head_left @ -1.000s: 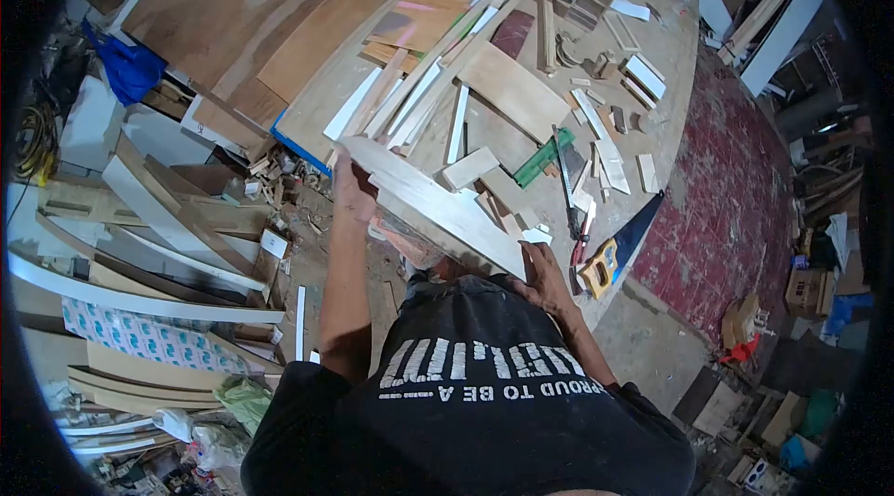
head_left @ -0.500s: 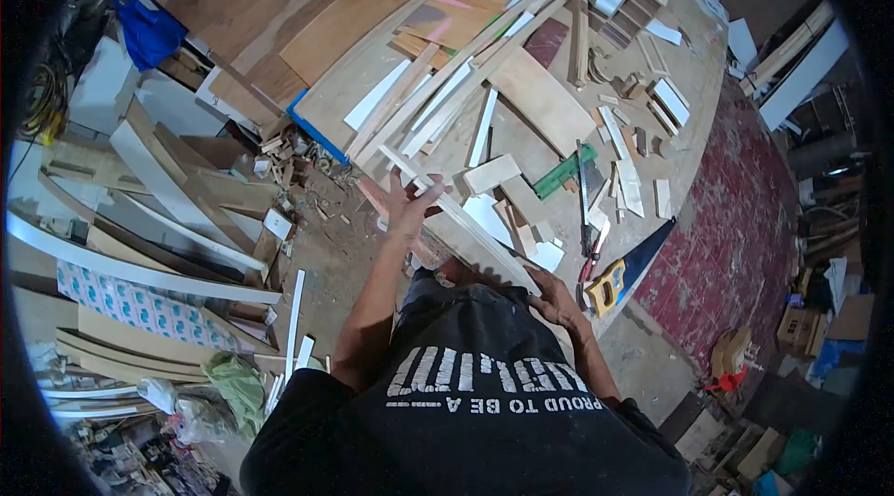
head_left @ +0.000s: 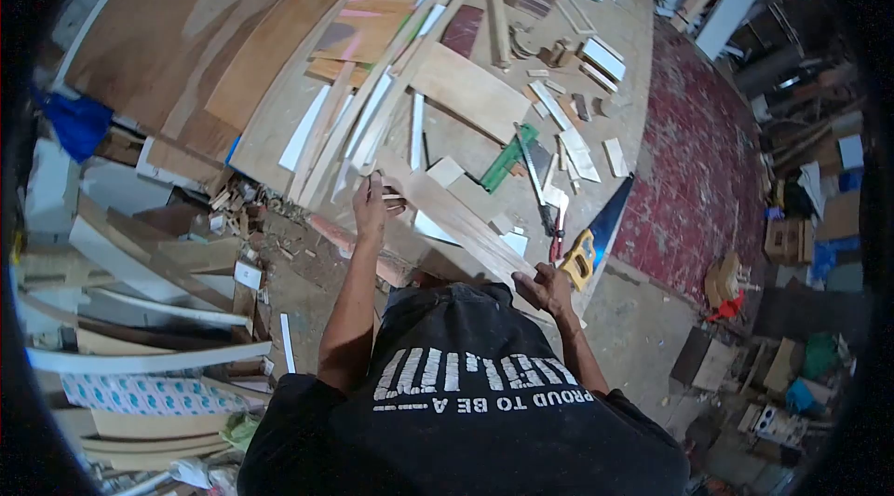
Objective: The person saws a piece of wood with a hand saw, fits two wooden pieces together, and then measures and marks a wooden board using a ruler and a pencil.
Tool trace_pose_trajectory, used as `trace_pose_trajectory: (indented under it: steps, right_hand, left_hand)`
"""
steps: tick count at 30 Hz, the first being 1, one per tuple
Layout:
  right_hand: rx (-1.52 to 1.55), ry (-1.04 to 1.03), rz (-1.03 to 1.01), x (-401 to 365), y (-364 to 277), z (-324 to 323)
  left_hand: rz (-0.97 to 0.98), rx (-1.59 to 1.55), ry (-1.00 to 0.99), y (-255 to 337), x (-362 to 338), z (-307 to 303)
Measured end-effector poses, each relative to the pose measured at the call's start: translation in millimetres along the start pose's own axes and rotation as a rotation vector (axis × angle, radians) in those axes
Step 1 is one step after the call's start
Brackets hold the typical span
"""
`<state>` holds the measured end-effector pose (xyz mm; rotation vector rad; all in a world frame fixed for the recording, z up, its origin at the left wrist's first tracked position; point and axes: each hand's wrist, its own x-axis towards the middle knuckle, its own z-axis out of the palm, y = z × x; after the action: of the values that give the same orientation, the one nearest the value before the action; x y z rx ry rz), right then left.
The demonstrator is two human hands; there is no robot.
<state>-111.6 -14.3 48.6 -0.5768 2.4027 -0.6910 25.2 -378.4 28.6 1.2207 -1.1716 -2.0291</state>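
A pale wooden strip [head_left: 461, 221], blurred by motion, stretches slantwise between my two hands over the near edge of the workbench. At its far-left end, my left hand [head_left: 372, 205] is closed with the fingers curled at the wood. The other end is in my right hand [head_left: 545, 291], thumb and fingers gripping it close to my body. Just right of this hand is a handsaw [head_left: 587, 254] with a yellow handle and dark blade. Beyond the strip lie a green tool or bracket [head_left: 509, 158] and a red-handled tool [head_left: 558, 231].
The workbench [head_left: 456, 153] carries a wide board [head_left: 470, 91], long strips [head_left: 349, 137] and many offcuts. Large plywood sheets [head_left: 200, 40] stand at the upper left. Curved panels [head_left: 149, 361] are stacked on the left, and a worn red surface [head_left: 694, 161] lies to the right.
The view has swung, so the bench and its contents sit further left. The wooden strip has turned in my hands, showing a broader face. Both hands still hold its ends.
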Motion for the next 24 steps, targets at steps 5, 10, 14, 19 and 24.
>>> trace_pose_trajectory:
  steps: [5, 10, 14, 19, 24]
  right_hand:
    - [0.202, 0.220, 0.110, 9, 33, 4]
    - [0.114, 0.386, 0.240, 51, 38, -12]
    - [0.313, 0.413, 0.217, 102, 10, -18]
    - [0.270, 0.356, 0.076, 201, 9, -7]
    - [0.237, 0.284, -0.012, 274, -23, -8]
  left_hand:
    - [0.007, 0.400, -0.094, -43, 39, -3]
    - [0.365, 1.039, -0.083, -59, 44, 10]
    - [0.434, 1.288, -0.167, -61, 38, 36]
    - [0.473, 1.459, -0.265, -74, 41, 50]
    - [0.397, 1.374, -0.147, -70, 36, 50]
